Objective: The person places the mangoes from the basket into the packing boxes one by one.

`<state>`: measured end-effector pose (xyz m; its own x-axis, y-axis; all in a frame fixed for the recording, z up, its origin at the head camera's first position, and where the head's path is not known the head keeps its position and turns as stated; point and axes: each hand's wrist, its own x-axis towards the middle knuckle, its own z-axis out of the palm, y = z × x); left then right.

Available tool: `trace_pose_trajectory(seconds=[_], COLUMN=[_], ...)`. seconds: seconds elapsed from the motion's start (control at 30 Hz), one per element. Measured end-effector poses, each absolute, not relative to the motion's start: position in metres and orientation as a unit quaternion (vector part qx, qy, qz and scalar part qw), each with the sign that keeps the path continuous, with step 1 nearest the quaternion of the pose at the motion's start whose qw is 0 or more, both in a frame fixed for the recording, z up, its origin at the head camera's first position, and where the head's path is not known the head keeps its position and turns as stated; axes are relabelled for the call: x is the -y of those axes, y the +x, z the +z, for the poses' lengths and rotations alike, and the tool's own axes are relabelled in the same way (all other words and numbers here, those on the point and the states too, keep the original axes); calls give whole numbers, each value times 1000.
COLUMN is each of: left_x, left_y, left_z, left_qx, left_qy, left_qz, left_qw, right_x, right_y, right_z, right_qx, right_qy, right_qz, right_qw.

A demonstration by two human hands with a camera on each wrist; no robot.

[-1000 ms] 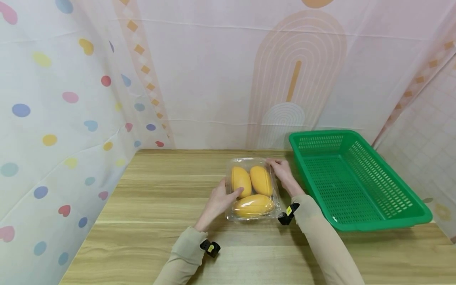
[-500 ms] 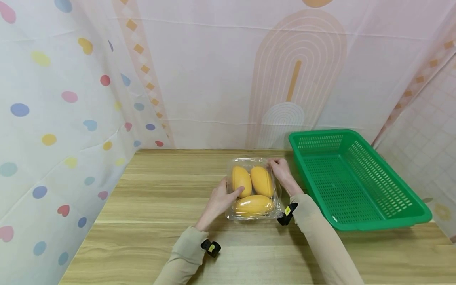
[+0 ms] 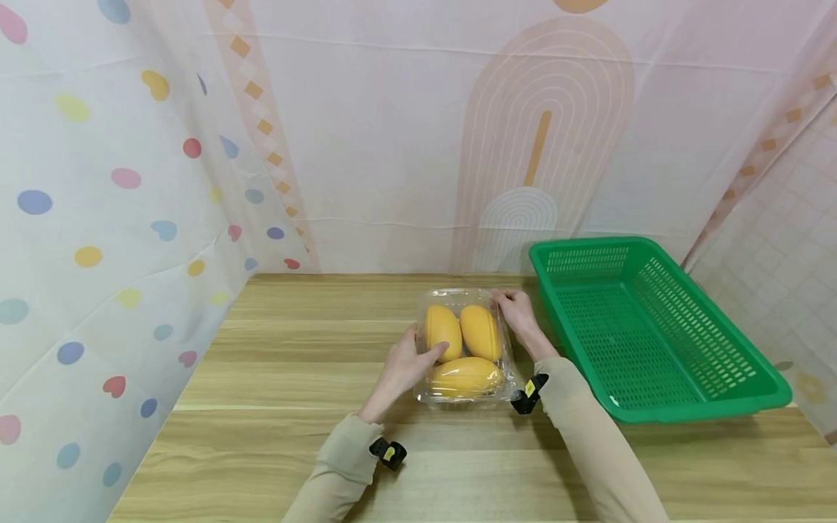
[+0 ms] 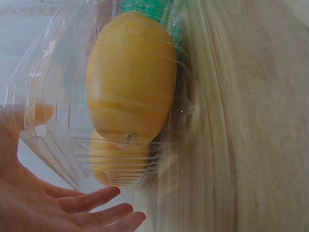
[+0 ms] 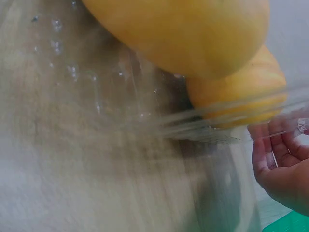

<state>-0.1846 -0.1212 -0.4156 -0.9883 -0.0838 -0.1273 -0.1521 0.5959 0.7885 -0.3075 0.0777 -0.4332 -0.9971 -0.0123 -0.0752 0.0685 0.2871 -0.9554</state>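
A clear plastic clamshell box (image 3: 458, 294) with three yellow mangoes (image 3: 479, 331) inside lies on the wooden table. Two mangoes sit side by side at the far end; the third lies crosswise nearest the person. My left hand (image 3: 401, 367) holds the box's left side, thumb over the lid. In the left wrist view its other fingers (image 4: 99, 199) extend beside the ribbed wall. At the far right corner, my right hand (image 3: 516, 312) pinches the rim, its fingers curled, as the right wrist view also shows. The lid appears closed over the fruit.
A green perforated plastic basket (image 3: 647, 341) stands to the right, close to the right forearm. Behind the wooden table (image 3: 294, 363) hangs a patterned cloth (image 3: 392, 145), with a dotted cloth (image 3: 144, 261) on the left. Each wrist wears a small black camera.
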Motion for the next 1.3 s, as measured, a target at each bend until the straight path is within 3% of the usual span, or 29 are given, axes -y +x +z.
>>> trace_pose_trajectory(seconds=[0.63,1.3], left_x=[126,126], left_y=[-190,-193], left_z=[-416,-417], left_qx=[-892,-890], left_qy=[-53,-54], left_qz=[448,452], left_qw=[35,39], right_x=[-83,-103], right_y=[-282,-215], right_z=[-435,-441], right_qx=[-824,-862], right_qy=[15,-37], right_qz=[-566,-502], right_qw=[24,61])
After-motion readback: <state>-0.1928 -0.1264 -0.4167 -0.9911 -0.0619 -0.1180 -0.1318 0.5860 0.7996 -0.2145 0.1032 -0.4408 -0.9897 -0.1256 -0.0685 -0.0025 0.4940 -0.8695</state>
